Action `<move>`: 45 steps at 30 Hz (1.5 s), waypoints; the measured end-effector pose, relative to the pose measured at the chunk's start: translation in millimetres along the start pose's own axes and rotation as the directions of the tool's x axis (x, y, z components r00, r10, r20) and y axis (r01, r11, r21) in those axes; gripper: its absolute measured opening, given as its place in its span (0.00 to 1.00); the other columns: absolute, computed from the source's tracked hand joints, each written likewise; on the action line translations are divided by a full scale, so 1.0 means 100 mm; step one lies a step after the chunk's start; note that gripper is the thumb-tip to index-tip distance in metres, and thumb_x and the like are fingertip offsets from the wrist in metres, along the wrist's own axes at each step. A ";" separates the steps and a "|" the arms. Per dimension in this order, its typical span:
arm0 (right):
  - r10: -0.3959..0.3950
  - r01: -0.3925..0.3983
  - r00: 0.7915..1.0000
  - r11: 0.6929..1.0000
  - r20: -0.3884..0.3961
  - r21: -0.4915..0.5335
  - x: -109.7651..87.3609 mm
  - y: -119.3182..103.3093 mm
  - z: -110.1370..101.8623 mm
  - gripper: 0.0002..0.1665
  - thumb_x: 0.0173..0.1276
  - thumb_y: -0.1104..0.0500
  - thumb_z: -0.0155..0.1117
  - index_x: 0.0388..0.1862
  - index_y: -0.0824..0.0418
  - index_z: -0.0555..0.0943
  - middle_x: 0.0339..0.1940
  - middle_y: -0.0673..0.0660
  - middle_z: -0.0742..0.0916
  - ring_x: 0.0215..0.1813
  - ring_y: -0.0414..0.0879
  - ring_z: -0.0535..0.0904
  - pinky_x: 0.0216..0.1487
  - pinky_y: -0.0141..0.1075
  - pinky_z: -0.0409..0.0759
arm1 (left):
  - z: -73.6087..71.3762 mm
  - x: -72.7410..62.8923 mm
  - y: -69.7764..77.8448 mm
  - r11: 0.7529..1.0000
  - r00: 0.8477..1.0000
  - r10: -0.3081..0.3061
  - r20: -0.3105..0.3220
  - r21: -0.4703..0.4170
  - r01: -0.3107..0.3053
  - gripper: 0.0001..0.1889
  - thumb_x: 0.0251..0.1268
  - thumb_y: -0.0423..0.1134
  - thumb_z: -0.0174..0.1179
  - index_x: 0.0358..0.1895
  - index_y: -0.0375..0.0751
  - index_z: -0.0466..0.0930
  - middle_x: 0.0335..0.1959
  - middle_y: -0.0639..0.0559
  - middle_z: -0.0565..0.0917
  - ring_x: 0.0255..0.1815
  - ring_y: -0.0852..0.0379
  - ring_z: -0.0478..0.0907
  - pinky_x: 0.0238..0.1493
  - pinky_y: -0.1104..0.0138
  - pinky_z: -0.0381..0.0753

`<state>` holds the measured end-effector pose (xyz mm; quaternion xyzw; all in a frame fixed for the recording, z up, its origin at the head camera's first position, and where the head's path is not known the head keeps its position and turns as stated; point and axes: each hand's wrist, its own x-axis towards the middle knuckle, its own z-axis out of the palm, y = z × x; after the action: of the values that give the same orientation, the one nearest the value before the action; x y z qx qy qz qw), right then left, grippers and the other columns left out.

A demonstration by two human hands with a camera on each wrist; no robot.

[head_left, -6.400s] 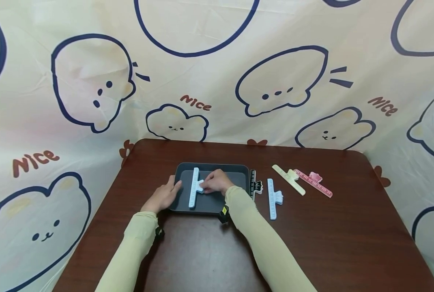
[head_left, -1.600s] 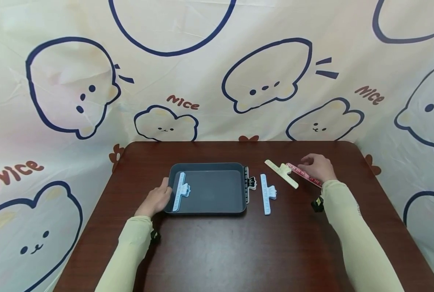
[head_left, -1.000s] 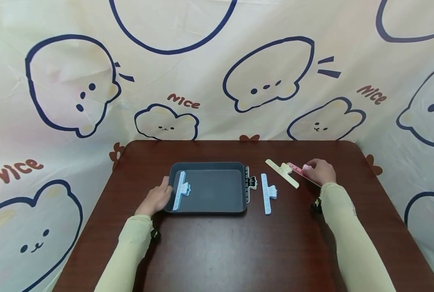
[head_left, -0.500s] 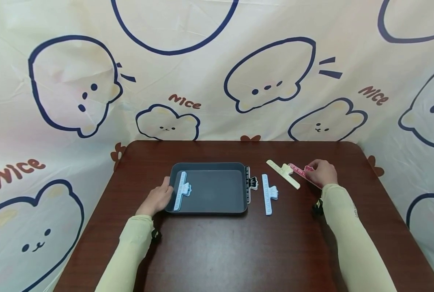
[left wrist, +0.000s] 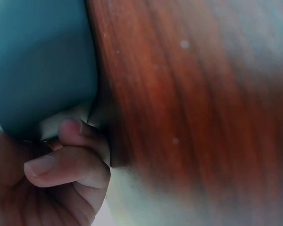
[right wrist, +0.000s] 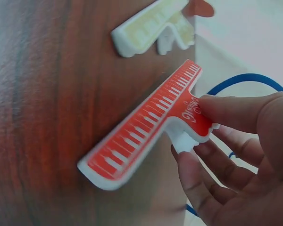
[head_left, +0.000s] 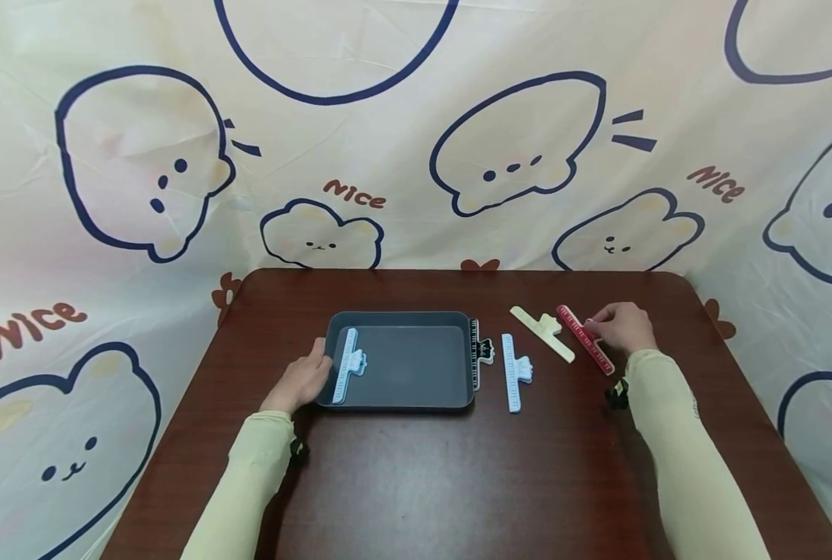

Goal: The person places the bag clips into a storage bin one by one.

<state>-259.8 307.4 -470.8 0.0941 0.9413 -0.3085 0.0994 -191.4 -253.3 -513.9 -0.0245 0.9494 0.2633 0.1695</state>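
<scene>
My right hand (head_left: 624, 327) pinches the crown-shaped tab of a red clip (head_left: 585, 340) with a long piano-key-patterned bar; the right wrist view shows thumb and fingers on opposite faces of that tab. My left hand (head_left: 302, 379) holds the left edge of a dark grey rectangular tray (head_left: 405, 407); its fingers (left wrist: 61, 167) are curled by the tray's corner in the left wrist view. Inside the tray, along its left side, lies a light blue clip (head_left: 346, 365). A black clip (head_left: 475, 354) sits at the tray's right edge.
Between tray and right hand, a second light blue clip (head_left: 512, 373) and a pale yellow clip (head_left: 543, 333) lie on the brown table (head_left: 416, 482). A patterned cloth (head_left: 416, 155) hangs behind and at both sides.
My right hand left the blue clip, now farther left in the tray, and went to the red clip. It has gripped the red clip's tab and turned it, apart from the yellow clip.
</scene>
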 end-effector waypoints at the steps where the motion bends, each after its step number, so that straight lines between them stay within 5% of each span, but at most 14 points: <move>1: 0.002 -0.002 1.000 1.000 0.001 0.010 -0.01 -0.01 -0.02 0.23 0.74 0.49 0.65 0.50 0.70 0.86 0.54 0.72 0.85 0.53 0.65 0.77 0.53 0.57 0.78 | 0.00 0.00 0.00 1.000 1.000 -0.001 0.001 0.000 0.001 0.31 0.82 0.46 0.29 0.81 0.36 0.43 0.71 0.24 0.70 0.67 0.30 0.73 0.68 0.39 0.70; 12: -0.024 0.021 0.999 0.996 0.033 0.087 -0.08 -0.10 -0.15 0.27 0.73 0.45 0.67 0.53 0.69 0.85 0.53 0.69 0.84 0.49 0.60 0.75 0.42 0.45 0.74 | -0.01 -0.01 0.01 1.000 1.000 -0.013 0.012 0.000 0.013 0.32 0.83 0.46 0.29 0.82 0.35 0.40 0.75 0.25 0.66 0.71 0.29 0.69 0.71 0.39 0.67; 23: -0.073 0.034 0.989 0.958 0.126 0.283 -0.14 -0.26 -0.10 0.31 0.74 0.43 0.66 0.60 0.69 0.81 0.57 0.67 0.83 0.53 0.60 0.80 0.59 0.53 0.77 | -0.01 -0.02 0.00 1.000 1.000 -0.013 0.007 -0.001 0.013 0.31 0.83 0.46 0.29 0.82 0.36 0.41 0.75 0.25 0.66 0.71 0.29 0.70 0.70 0.39 0.67; 39: -0.127 0.047 0.974 0.925 0.189 0.376 -0.20 -0.46 0.03 0.30 0.75 0.47 0.67 0.61 0.71 0.80 0.53 0.64 0.84 0.50 0.55 0.88 0.55 0.42 0.86 | -0.01 -0.02 0.00 1.000 1.000 -0.014 0.010 -0.006 0.014 0.32 0.83 0.46 0.29 0.83 0.36 0.40 0.74 0.26 0.67 0.69 0.31 0.72 0.70 0.39 0.68; 45: -0.131 0.039 0.970 0.915 0.207 0.401 -0.22 -0.52 0.09 0.29 0.76 0.49 0.66 0.62 0.71 0.79 0.58 0.67 0.83 0.49 0.54 0.88 0.59 0.47 0.84 | -0.01 -0.01 0.00 1.000 1.000 -0.021 0.013 -0.001 0.021 0.32 0.83 0.46 0.30 0.82 0.37 0.41 0.74 0.26 0.67 0.70 0.31 0.72 0.70 0.39 0.68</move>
<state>-249.8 258.7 -443.1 0.0347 0.8455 -0.5041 0.1728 -190.7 -253.9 -513.0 -0.0329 0.9477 0.2623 0.1786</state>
